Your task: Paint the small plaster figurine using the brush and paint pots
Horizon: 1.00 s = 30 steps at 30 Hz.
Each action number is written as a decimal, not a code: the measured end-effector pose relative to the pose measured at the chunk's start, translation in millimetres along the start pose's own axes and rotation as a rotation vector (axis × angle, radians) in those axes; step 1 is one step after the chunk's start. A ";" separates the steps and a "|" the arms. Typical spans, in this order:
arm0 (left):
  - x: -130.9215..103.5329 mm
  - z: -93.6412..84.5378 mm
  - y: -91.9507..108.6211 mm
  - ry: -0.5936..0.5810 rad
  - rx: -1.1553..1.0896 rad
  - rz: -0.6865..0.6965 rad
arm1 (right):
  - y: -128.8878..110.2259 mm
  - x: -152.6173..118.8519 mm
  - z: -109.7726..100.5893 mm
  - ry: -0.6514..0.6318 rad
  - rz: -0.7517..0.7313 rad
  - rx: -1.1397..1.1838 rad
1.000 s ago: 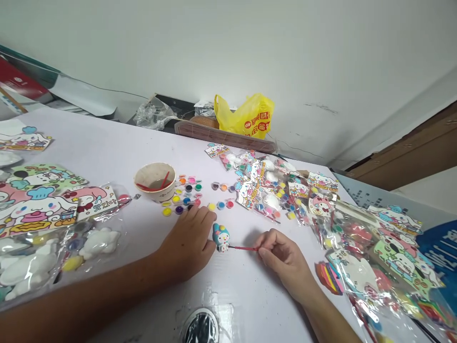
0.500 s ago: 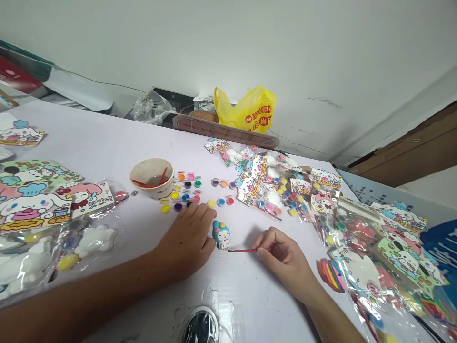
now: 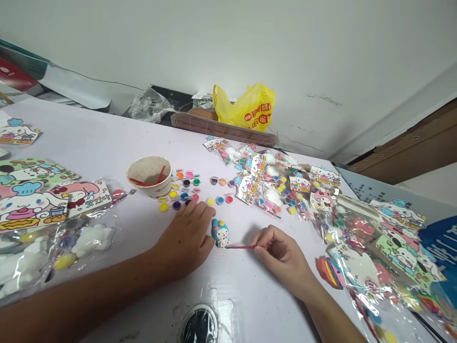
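A small figurine point(image 3: 221, 234) with a blue hood and white face stands upright on the table. My left hand point(image 3: 189, 238) is curled against the figurine's left side, thumb and index finger gripping its edge; the exact contact is partly hidden. From the right, my right hand point(image 3: 276, 250) pinches a thin red paintbrush point(image 3: 243, 247), held level. The brush's dark tip reaches the figurine's lower right, near its base. Just beyond my left hand lie several small paint pots point(image 3: 186, 183). A paper cup point(image 3: 149, 176) of murky liquid stands left of them with red brushes inside.
Bagged figurine kits point(image 3: 273, 195) spread along the right side, more kits point(image 3: 94, 238) at the left. A rainbow-coloured piece point(image 3: 330, 272) lies near my right forearm. A round black disc point(image 3: 200, 325) sits at the front edge. Behind the table is a yellow plastic bag point(image 3: 246, 109).
The whole view has shifted slightly. Both hands keep nearly the same pose, with the brush tip still at the figurine's lower part.
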<state>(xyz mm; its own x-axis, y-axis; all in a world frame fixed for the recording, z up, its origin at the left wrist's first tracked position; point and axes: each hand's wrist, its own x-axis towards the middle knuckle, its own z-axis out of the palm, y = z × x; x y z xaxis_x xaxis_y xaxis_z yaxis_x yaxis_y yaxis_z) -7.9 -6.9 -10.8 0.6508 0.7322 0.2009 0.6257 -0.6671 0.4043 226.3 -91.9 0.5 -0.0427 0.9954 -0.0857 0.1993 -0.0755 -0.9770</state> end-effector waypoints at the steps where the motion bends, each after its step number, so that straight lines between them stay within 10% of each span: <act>1: 0.2 -0.1 0.1 0.002 0.001 -0.004 | -0.1 0.0 0.2 0.001 0.001 0.001; 30: -0.8 4.4 -4.6 0.051 0.052 0.049 | 1.1 0.9 1.2 0.042 -0.034 0.039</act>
<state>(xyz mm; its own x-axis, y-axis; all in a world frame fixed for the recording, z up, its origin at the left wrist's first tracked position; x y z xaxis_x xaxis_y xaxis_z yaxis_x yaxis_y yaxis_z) -9.4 -5.0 -16.8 0.6593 0.7038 0.2646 0.6160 -0.7074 0.3465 225.3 -91.1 -0.9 -0.0070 0.9990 -0.0447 0.1602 -0.0430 -0.9862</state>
